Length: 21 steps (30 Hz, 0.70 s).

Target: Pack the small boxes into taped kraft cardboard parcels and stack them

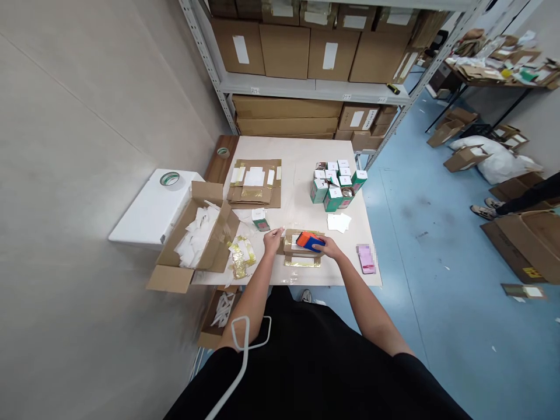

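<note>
My right hand (329,247) is closed around an orange-and-blue handheld tool (310,241), which is held over a small cardboard box (301,261). Shiny yellowish tape and white labels cover parts of that box. At the box's left end, my left hand (273,240) has its fingers pinched together; something thin and pale may be between them, too small to make out. Just beyond the left hand stands a small green-and-white carton (261,219). A crumpled wad of yellowish tape (241,256) lies to the left of my left forearm.
Several green-and-white cartons (333,198) are grouped at the table's right, behind white cards (338,222). Flattened cardboard (255,195) lies at the back left. An open box of white paper strips (223,230) stands left. A pink packet (366,259) lies right. Shelving (315,87) rises behind.
</note>
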{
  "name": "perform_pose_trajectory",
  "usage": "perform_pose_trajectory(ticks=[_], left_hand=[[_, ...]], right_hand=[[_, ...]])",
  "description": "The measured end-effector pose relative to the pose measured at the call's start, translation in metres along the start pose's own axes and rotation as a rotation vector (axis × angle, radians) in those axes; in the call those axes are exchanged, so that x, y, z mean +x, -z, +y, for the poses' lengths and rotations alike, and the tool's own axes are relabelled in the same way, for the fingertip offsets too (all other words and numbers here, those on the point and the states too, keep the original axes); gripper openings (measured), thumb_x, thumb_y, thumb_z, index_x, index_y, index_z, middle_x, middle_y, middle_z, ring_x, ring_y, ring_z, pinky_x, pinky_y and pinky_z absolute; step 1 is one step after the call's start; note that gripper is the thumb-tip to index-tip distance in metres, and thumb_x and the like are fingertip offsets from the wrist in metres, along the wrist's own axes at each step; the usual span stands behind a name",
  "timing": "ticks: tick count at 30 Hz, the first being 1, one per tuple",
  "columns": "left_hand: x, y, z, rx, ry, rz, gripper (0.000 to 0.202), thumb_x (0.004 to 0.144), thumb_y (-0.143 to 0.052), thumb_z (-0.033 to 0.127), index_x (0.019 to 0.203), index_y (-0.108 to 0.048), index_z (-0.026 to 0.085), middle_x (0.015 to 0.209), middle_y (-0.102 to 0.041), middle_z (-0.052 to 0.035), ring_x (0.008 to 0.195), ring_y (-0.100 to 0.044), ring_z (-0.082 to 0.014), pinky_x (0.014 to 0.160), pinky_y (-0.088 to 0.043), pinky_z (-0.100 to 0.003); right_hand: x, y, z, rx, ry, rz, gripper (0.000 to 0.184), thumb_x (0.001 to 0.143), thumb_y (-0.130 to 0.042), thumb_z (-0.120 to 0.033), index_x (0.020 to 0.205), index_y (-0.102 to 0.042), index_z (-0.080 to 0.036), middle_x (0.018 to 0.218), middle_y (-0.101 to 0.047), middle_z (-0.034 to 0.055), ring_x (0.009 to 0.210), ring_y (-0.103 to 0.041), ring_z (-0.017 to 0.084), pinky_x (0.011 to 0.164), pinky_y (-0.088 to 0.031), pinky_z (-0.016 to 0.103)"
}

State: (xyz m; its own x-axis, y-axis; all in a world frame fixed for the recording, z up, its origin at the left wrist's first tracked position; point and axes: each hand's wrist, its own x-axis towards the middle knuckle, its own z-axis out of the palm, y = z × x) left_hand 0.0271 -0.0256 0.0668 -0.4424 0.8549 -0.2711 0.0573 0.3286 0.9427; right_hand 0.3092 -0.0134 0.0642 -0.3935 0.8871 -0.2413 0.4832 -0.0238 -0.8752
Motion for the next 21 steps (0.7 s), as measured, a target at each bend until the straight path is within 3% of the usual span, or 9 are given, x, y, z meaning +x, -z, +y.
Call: perform_pose_trajectory(ticks=[4,9,15,21], left_hand=[[0.005,-0.001,-0.031,-0.128,0.202,0.044,0.040,0.075,-0.081,0.050,0.093,-0.083,0.014,0.077,-0.074,-0.0042,0.059,-0.057,-0.0120,0.061,-0.045,-0.026],[0.006,-0.005,-0.059,-0.276,0.416,0.084,0.047,0.071,-0.089,0.047,0.099,-0.080,0.011,0.082,-0.075,-0.0091,0.061,-0.061,-0.0120,0.056,-0.045,-0.024],[0.008,-0.008,-0.077,-0.294,0.467,0.080,0.045,0.072,-0.090,0.043,0.104,-0.079,0.013,0.089,-0.078,-0.0113,0.074,-0.070,-0.0174,0.059,-0.051,-0.025],[0.013,-0.015,-0.089,-0.282,0.482,0.021,0.052,0.073,-0.088,0.047,0.109,-0.078,0.011,0.085,-0.078,-0.0115,0.073,-0.072,-0.0196,0.058,-0.052,-0.026]], right_hand=[[0.010,-0.003,-0.013,-0.001,0.005,0.080,0.051,0.085,-0.070,-0.064,0.113,-0.078,-0.023,0.112,-0.078,0.0079,0.102,-0.070,0.026,0.092,-0.054,0.036],[0.025,-0.007,-0.019,-0.073,-0.018,0.058,0.047,0.085,-0.069,-0.067,0.104,-0.080,-0.024,0.103,-0.080,0.0067,0.095,-0.072,0.027,0.084,-0.054,0.034],[0.037,-0.009,-0.018,-0.150,-0.023,0.021,0.045,0.085,-0.070,-0.066,0.099,-0.081,-0.024,0.101,-0.080,0.0054,0.094,-0.072,0.026,0.082,-0.053,0.033],[0.043,-0.011,-0.025,-0.177,-0.061,-0.008,0.039,0.086,-0.073,-0.060,0.099,-0.082,-0.025,0.101,-0.081,0.0047,0.094,-0.072,0.025,0.083,-0.052,0.031]])
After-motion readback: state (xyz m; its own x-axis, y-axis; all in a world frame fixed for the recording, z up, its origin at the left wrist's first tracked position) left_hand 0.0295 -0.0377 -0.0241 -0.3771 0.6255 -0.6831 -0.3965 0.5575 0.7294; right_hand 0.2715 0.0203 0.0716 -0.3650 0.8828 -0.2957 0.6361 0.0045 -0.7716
